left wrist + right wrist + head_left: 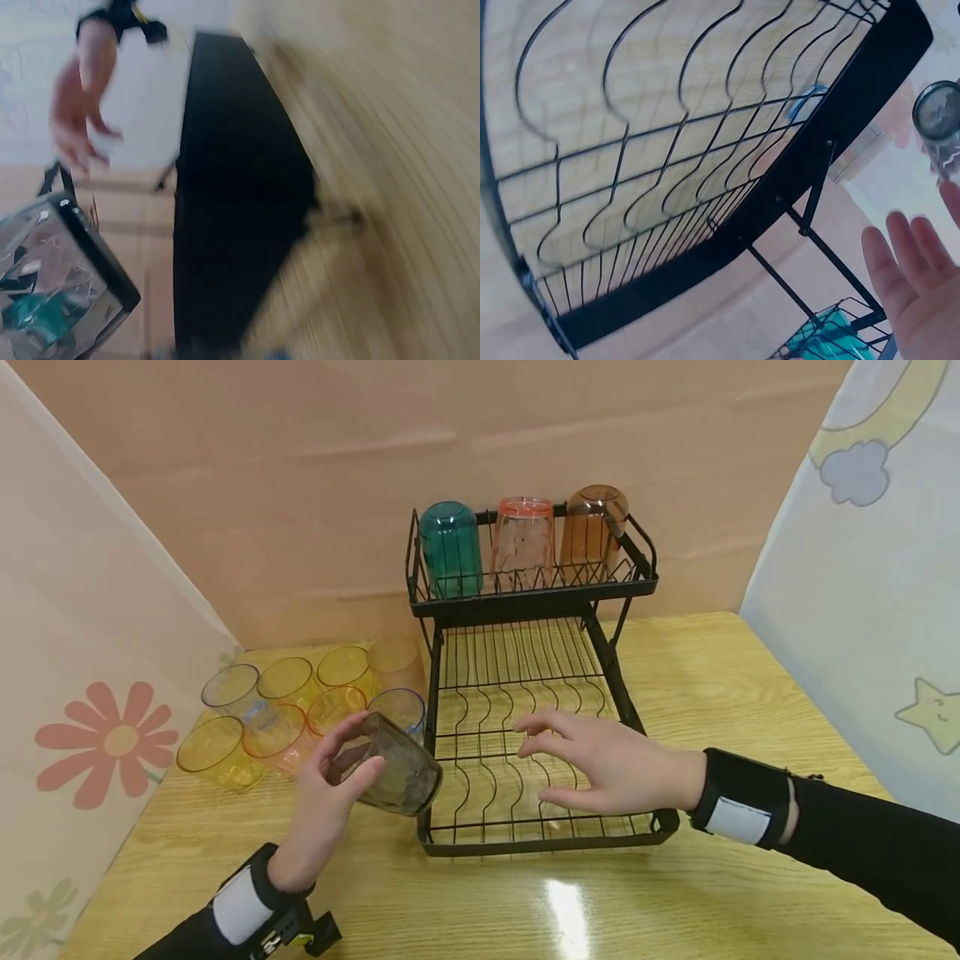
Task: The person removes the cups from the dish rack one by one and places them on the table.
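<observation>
My left hand (330, 785) grips a smoky grey glass (401, 768) near its rim, tilted with the base toward the right. The glass overlaps the left front edge of a black two-tier dish rack (551, 842) in the head view. In the left wrist view the grey glass (64, 277) shows at the lower left, its dark base edge facing right. Over the rack's lower tier hangs my right hand (600, 764), fingers spread and pointing left, holding nothing. In the right wrist view the right hand (922, 292) appears with extended fingers, apart from the glass (939, 112).
Upside down on the upper tier stand a teal glass (450, 547), a pink glass (523, 539) and a brown glass (594, 531). Left of the rack, several upright glasses, including a yellow one (217, 756), crowd together on the wooden table (360, 902). A cloth backdrop (300, 493) rises behind.
</observation>
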Demonstrator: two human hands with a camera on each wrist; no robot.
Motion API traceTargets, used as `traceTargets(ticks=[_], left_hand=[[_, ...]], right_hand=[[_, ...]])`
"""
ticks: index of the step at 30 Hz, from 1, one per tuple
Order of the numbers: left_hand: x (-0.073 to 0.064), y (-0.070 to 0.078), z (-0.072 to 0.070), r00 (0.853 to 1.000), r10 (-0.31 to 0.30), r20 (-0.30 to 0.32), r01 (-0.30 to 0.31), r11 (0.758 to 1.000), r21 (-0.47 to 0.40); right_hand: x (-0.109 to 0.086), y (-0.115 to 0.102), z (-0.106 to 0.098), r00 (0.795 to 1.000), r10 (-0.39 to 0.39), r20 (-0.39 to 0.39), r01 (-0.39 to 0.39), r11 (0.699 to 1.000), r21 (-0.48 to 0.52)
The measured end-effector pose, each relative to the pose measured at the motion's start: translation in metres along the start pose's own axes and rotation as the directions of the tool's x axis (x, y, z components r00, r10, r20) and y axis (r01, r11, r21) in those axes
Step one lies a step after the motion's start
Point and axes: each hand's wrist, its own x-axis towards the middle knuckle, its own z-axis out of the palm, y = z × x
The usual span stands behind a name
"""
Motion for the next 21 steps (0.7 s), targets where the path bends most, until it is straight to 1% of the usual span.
traceTargets(ticks=[3,5,7,8,10,12,13,15,16,19,20,21], left_hand=[[-0.005,-0.009,-0.023,0.997,0.051,-0.052,-0.047,0.996,0.082],[-0.008,-0.015,-0.038,0.994,0.077,-0.081,-0.065,0.989,0.135],[-0.010,-0.020,-0.053,0.989,0.091,-0.120,-0.065,0.977,0.202],[-0.012,-0.024,-0.061,0.985,0.102,-0.139,-0.065,0.966,0.250],[-0.014,-0.031,-0.078,0.975,0.125,-0.184,-0.052,0.931,0.360],[-0.017,-0.037,-0.094,0.958,0.143,-0.247,-0.017,0.892,0.451],[-0.018,-0.042,-0.104,0.949,0.164,-0.268,-0.018,0.880,0.474],[-0.019,-0.047,-0.120,0.926,0.171,-0.335,0.038,0.843,0.537],[-0.020,-0.048,-0.127,0.915,0.165,-0.367,0.075,0.826,0.559],[-0.022,-0.050,-0.147,0.879,0.136,-0.457,0.186,0.785,0.591],[-0.023,-0.049,-0.151,0.867,0.111,-0.486,0.249,0.748,0.616],[-0.024,-0.049,-0.155,0.858,0.094,-0.505,0.285,0.731,0.620]], right_hand=[[-0.001,0.002,-0.003,0.998,-0.024,0.062,0.028,0.997,-0.073],[-0.001,0.005,-0.006,0.995,-0.028,0.100,0.040,0.992,-0.122],[-0.002,0.008,-0.008,0.991,-0.021,0.135,0.043,0.985,-0.165],[-0.002,0.009,-0.009,0.988,-0.011,0.154,0.040,0.982,-0.185],[-0.003,0.013,-0.011,0.983,0.011,0.184,0.029,0.977,-0.213],[-0.003,0.016,-0.012,0.977,0.032,0.210,0.019,0.972,-0.235],[-0.003,0.017,-0.013,0.974,0.044,0.222,0.012,0.970,-0.244],[-0.002,0.019,-0.014,0.969,0.062,0.238,0.000,0.968,-0.252],[-0.002,0.020,-0.014,0.967,0.069,0.243,-0.005,0.966,-0.257],[-0.002,0.022,-0.016,0.965,0.083,0.250,-0.012,0.962,-0.273],[-0.002,0.023,-0.016,0.965,0.083,0.249,-0.012,0.962,-0.274],[-0.001,0.024,-0.017,0.965,0.084,0.248,-0.013,0.961,-0.275]])
